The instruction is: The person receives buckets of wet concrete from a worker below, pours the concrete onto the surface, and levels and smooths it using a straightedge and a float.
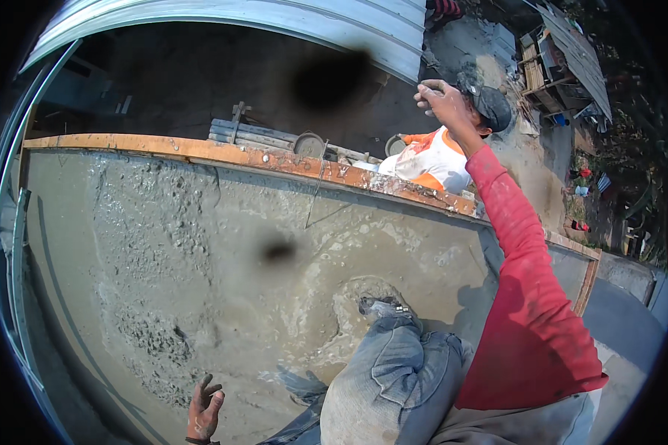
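Observation:
Wet grey concrete [252, 311] spreads below me, lumpy at the left and watery around my leg. My jeans-clad leg [393, 371] stands in it. Low at the left, my left hand [204, 409] hovers over the concrete, fingers apart and nothing in it; grey smears mark the skin. My right arm, in a red sleeve [523, 274], reaches far forward past the orange-brown form board [274, 159]. At its end my right hand [439, 102] hangs in the air with loosely bent fingers, holding nothing visible. It overlaps a co-worker [439, 159] in a white and orange shirt and dark cap.
Beyond the board, a round bucket [309, 145] sits by stacked grey pipes [256, 132]; another bucket [395, 145] is beside the co-worker. A thin wire [318, 182] hangs over the board. Corrugated roofing [274, 22] covers the far left. Dark lens spots hide small patches.

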Motion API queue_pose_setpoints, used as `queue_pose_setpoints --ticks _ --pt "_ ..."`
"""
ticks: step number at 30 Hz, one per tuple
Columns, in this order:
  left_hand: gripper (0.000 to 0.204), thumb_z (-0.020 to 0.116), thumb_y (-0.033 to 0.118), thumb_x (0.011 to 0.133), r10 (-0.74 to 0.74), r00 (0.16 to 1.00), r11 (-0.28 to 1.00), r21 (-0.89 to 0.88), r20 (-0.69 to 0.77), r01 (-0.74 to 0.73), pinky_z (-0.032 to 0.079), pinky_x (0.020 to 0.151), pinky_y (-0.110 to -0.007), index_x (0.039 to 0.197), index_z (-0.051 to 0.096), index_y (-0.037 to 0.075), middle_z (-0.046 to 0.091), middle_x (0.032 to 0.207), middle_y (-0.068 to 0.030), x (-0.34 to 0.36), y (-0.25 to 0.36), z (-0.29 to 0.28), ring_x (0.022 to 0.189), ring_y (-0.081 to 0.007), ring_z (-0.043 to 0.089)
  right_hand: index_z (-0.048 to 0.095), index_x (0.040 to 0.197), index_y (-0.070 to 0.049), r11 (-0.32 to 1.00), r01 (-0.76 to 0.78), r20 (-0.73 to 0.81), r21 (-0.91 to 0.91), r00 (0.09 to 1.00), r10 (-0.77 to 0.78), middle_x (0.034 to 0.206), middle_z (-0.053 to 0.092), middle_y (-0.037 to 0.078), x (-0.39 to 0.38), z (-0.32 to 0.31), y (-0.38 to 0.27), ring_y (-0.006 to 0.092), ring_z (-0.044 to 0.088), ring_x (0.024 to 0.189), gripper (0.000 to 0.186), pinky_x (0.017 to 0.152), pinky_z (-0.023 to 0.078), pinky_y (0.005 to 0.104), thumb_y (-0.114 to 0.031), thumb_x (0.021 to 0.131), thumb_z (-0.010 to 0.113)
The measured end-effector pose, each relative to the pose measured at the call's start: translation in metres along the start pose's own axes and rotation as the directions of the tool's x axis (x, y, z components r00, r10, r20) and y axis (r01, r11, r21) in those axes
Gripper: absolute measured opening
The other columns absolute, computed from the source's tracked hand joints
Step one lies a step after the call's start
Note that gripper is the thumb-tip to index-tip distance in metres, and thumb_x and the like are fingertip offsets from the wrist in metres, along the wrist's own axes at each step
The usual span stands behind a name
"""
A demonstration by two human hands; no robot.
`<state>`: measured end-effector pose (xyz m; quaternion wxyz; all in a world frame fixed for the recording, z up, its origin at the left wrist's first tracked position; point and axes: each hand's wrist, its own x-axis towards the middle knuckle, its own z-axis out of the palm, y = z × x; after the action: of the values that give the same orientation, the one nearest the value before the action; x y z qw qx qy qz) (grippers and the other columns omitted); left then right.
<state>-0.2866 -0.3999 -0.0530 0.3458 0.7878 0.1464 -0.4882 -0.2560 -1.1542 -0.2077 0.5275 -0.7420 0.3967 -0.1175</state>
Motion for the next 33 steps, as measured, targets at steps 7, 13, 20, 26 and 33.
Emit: queue_pose_setpoints --ticks 7,13,20,26,33 --pt "0.066 0.066 0.032 0.093 -0.031 0.999 0.999 0.044 -0.031 0.032 0.048 0.094 -0.035 0.143 0.038 -0.001 0.061 0.123 -0.0231 0.014 0.021 -0.003 0.112 -0.0252 0.059 0.066 0.104 0.001 0.960 -0.015 0.054 -0.280 0.998 0.031 0.084 0.069 0.004 0.034 -0.011 0.016 0.0097 0.063 0.070 0.033 0.061 0.049 0.0243 -0.030 0.092 0.067" --pt "0.067 0.066 0.033 0.093 0.010 0.999 0.999 0.051 -0.052 -0.007 0.050 0.092 -0.035 0.144 0.038 -0.002 0.061 0.123 -0.0235 0.025 0.007 -0.006 0.110 -0.0258 0.061 0.069 0.106 -0.005 0.946 -0.178 0.110 -0.269 0.971 0.214 0.084 0.067 0.004 0.084 0.015 0.056 0.0150 0.062 0.077 0.035 0.067 0.050 0.0418 -0.037 0.090 0.065" --pt "0.069 0.070 0.040 0.089 -0.088 0.969 0.970 0.202 -0.230 0.136 0.053 0.090 -0.039 0.140 0.044 0.001 0.063 0.120 -0.0244 -0.010 -0.005 -0.013 0.109 -0.0313 0.065 0.047 0.139 -0.010 0.717 -0.455 0.196 0.528 0.887 0.419 0.106 0.060 0.004 0.135 0.172 0.009 0.0164 0.058 0.090 0.081 0.086 0.046 0.0425 -0.050 0.076 0.079" --pt "0.070 0.065 0.049 0.090 0.097 0.960 0.930 0.366 -0.261 0.005 0.050 0.096 -0.041 0.139 0.046 0.004 0.062 0.123 -0.0206 0.001 -0.025 -0.031 0.113 -0.0314 0.062 0.053 0.077 -0.009 0.507 -0.257 0.176 0.823 0.963 0.204 0.074 0.052 0.009 0.325 0.082 -0.041 0.0221 0.058 0.078 0.029 0.084 0.049 0.0441 -0.032 0.092 0.061" --pt "0.069 0.056 0.057 0.093 0.057 0.954 0.997 -0.028 -0.294 -0.068 0.045 0.101 -0.039 0.141 0.046 0.007 0.060 0.130 -0.0142 -0.034 -0.070 -0.019 0.119 -0.0253 0.058 0.040 0.148 -0.009 0.854 0.162 0.380 0.495 0.843 -0.380 0.114 0.051 0.011 0.105 0.120 -0.200 0.0186 0.057 0.096 0.047 0.089 0.047 0.0289 -0.010 0.101 0.041"
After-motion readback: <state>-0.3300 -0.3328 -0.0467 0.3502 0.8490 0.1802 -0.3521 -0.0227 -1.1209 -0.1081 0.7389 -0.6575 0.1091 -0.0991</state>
